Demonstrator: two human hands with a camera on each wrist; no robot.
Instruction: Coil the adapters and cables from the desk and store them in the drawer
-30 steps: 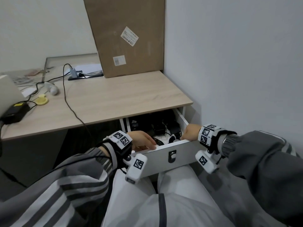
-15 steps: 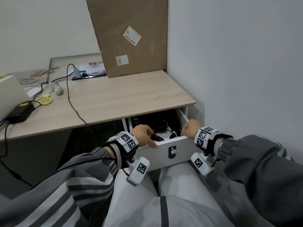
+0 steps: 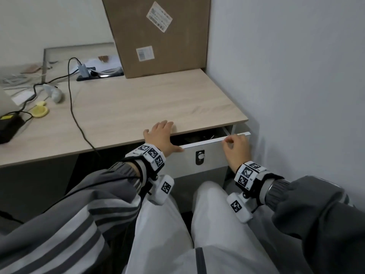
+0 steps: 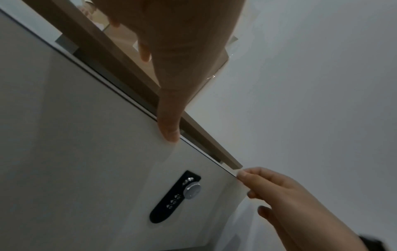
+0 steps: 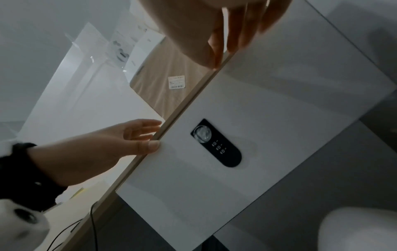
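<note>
The white drawer (image 3: 213, 155) with a black dial lock (image 3: 200, 157) stands almost pushed in under the desk (image 3: 148, 99). Only a narrow dark gap remains, where a bit of the stored cables (image 3: 197, 137) shows. My left hand (image 3: 160, 135) lies with straight fingers on the desk's front edge, its thumb (image 4: 169, 125) pressing the top of the drawer front (image 4: 86, 152). My right hand (image 3: 237, 149) touches the drawer's upper right edge with relaxed fingertips (image 5: 225, 37) and holds nothing. A black adapter (image 3: 7, 127) and a thin black cable (image 3: 76, 115) lie on the desk's left part.
A tall cardboard box (image 3: 158, 36) leans at the back of the desk against the wall (image 3: 296, 95) on the right. A yellow round object (image 3: 40, 111) and a white device (image 3: 54, 92) lie far left. My knees sit just below the drawer.
The drawer slid from well open to nearly closed. My left hand left the drawer's top edge and moved up onto the desk edge; my right hand followed the drawer front inward.
</note>
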